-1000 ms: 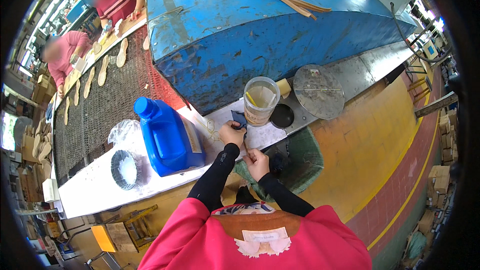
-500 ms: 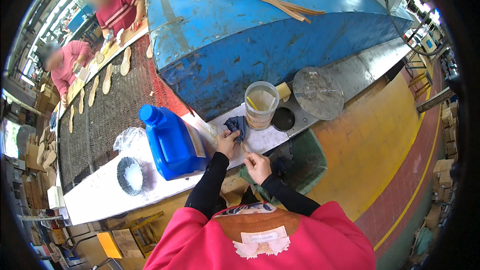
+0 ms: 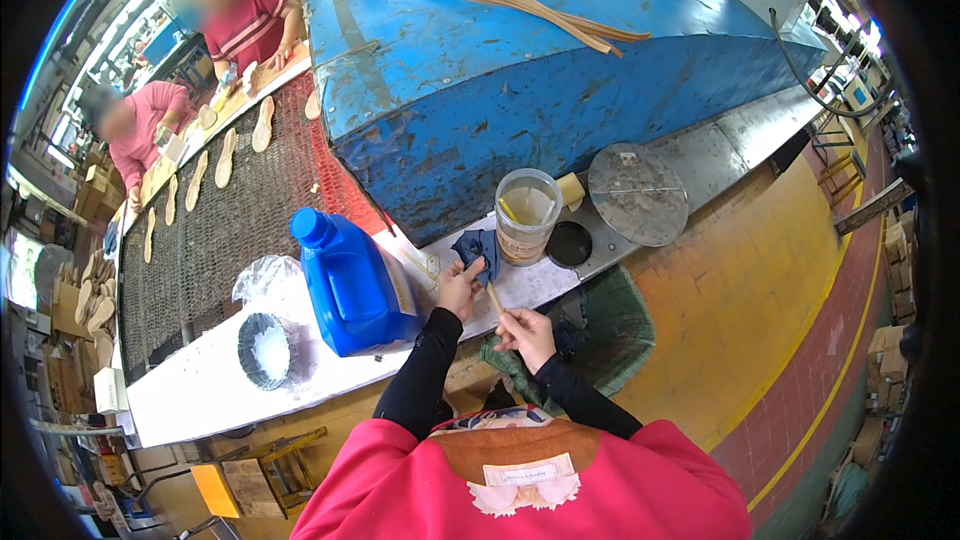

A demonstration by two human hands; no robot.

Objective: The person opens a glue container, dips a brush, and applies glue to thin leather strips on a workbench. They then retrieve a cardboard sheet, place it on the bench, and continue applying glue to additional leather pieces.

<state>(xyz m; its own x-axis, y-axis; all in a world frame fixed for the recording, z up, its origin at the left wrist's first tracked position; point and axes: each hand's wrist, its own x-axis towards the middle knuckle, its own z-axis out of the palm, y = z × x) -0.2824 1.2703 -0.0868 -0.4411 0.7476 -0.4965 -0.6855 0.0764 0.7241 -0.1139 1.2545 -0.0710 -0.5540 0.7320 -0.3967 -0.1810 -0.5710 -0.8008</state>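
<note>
My left hand (image 3: 459,287) is closed at the lower edge of a crumpled dark blue cloth (image 3: 474,248), which its fingers pinch. To its right, my right hand (image 3: 527,336) grips the near end of a thin tan strip or stick (image 3: 495,297); its far end reaches up beside the left fingers and the cloth. Whether that far end touches the cloth I cannot tell. Just beyond, a clear plastic tub (image 3: 526,217) holds liquid and a yellow-handled tool. Left of my hands stands a big blue jug (image 3: 350,285) with a screw cap.
A dark lined bowl (image 3: 266,350) with white stuff sits left of the jug. A round metal lid (image 3: 637,194) and a black dish (image 3: 569,243) lie right of the tub. Behind rises a blue machine housing (image 3: 430,150). Insoles (image 3: 226,158) lie on a mesh conveyor (image 3: 220,240); two people work beyond.
My right hand has shifted slightly right and down, and more of the tan strip shows between my hands. The cloth looks more spread out. The whole view has shifted slightly.
</note>
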